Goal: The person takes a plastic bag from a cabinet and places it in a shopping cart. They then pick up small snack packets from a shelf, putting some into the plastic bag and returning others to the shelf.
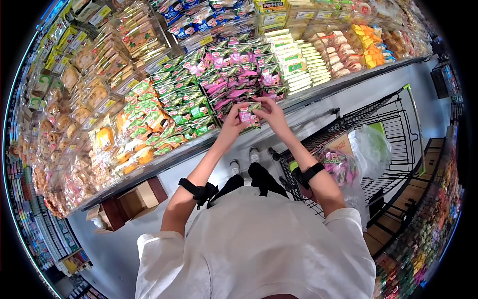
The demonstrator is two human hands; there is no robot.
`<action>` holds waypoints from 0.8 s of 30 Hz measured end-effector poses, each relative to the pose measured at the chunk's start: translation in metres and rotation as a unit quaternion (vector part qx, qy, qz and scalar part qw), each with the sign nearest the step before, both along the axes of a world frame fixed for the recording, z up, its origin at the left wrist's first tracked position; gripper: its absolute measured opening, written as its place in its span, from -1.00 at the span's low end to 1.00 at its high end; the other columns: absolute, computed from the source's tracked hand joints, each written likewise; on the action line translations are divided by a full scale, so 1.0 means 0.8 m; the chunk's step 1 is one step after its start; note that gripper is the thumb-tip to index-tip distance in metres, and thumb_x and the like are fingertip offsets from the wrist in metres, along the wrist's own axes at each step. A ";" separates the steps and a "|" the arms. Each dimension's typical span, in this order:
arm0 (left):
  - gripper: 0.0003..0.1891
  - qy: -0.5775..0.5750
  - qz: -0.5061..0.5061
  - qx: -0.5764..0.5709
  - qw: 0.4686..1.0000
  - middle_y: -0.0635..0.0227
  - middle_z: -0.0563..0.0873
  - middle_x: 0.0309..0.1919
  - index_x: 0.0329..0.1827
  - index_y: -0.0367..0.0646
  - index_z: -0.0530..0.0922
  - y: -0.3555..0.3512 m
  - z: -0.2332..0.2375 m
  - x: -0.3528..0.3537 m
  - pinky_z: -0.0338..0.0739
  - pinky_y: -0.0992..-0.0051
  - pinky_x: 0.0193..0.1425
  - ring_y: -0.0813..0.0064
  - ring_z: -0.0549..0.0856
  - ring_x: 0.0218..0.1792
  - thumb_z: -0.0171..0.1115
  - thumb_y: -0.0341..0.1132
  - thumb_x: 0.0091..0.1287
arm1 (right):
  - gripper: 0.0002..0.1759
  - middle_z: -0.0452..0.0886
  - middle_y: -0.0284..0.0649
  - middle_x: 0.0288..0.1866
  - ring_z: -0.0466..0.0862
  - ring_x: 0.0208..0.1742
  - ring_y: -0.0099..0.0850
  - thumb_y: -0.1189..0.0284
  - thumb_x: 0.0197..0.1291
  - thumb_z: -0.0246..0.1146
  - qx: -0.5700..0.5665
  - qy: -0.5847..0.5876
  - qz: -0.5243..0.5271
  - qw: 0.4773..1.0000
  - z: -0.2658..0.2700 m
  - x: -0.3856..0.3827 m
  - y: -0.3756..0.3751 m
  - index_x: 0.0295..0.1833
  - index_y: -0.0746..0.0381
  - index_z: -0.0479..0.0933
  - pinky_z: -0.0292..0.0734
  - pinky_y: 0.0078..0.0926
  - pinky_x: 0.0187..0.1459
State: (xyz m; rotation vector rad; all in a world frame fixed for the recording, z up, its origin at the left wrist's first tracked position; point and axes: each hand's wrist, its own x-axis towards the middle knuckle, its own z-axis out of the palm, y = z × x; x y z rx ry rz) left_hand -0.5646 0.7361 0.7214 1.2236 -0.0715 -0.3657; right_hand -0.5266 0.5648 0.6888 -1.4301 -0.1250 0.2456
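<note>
Left hand and right hand both pinch the pink snack packet, at 12 o'clock. Probably light, crinkly, slippery film. Best gripped by the side edges.

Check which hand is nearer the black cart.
Right. The right hand holds the pink packet on the side toward the cart; the left hand holds its far side.

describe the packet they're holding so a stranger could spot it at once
Find the long snack shelf and the block of pink packs midway along it, beside the green packs. At the block's front edge, the packet is the one pink pack lifted off the pile, held between the left hand and right hand.
</note>
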 end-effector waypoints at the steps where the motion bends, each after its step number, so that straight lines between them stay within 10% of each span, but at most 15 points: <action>1: -0.45 -0.016 0.005 0.004 1.000 0.35 0.40 0.12 0.26 -0.13 0.25 -0.002 -0.008 0.002 0.38 0.51 0.20 0.52 0.48 0.12 0.07 -0.68 0.19 | -0.64 0.57 -0.30 -0.18 0.55 -0.23 -0.61 0.50 0.13 0.30 0.007 -0.002 -0.005 1.000 0.001 0.006 0.003 0.05 0.30 0.42 0.48 -0.66 -0.27; 7: -0.38 -0.118 0.070 0.127 0.982 0.37 0.42 0.10 0.22 -0.11 0.29 -0.004 -0.039 0.032 0.32 0.59 0.17 0.48 0.51 0.06 -0.04 -0.79 0.06 | -0.63 0.57 -0.25 -0.15 0.53 -0.32 -0.61 0.54 0.13 0.27 0.007 -0.005 0.026 1.000 0.002 0.047 0.015 0.06 0.31 0.40 0.52 -0.63 -0.36; 14: -0.37 -0.107 0.103 0.090 0.985 0.31 0.37 0.19 0.29 -0.14 0.19 -0.001 -0.031 0.033 0.30 0.54 0.24 0.49 0.43 0.21 -0.04 -0.78 0.12 | -0.51 0.57 -0.10 -0.05 0.63 -0.21 -0.39 0.58 0.02 0.32 -0.134 -0.064 -0.220 0.964 0.007 -0.004 0.037 0.09 0.34 0.34 0.57 -0.49 -0.19; 18: -0.35 -0.111 0.114 0.056 0.986 0.24 0.36 0.22 0.35 -0.13 0.12 -0.008 -0.014 0.032 0.31 0.48 0.29 0.44 0.40 0.26 0.02 -0.73 0.18 | -0.57 0.61 -0.14 -0.23 0.63 -0.25 -0.44 0.49 -0.05 0.40 -0.219 -0.086 -0.129 0.963 -0.011 0.001 0.041 -0.07 0.33 0.40 0.53 -0.47 -0.25; 24: -0.32 -0.181 0.071 0.466 0.863 0.09 0.39 0.17 0.37 -0.14 0.15 -0.006 -0.021 0.035 0.39 0.33 0.16 0.15 0.47 0.13 0.18 -0.59 0.16 | -0.71 0.60 -0.10 -0.37 0.64 -0.32 -0.37 0.60 0.03 0.29 -0.283 -0.112 -0.198 0.932 -0.022 0.012 0.045 -0.11 0.35 0.41 0.50 -0.48 -0.30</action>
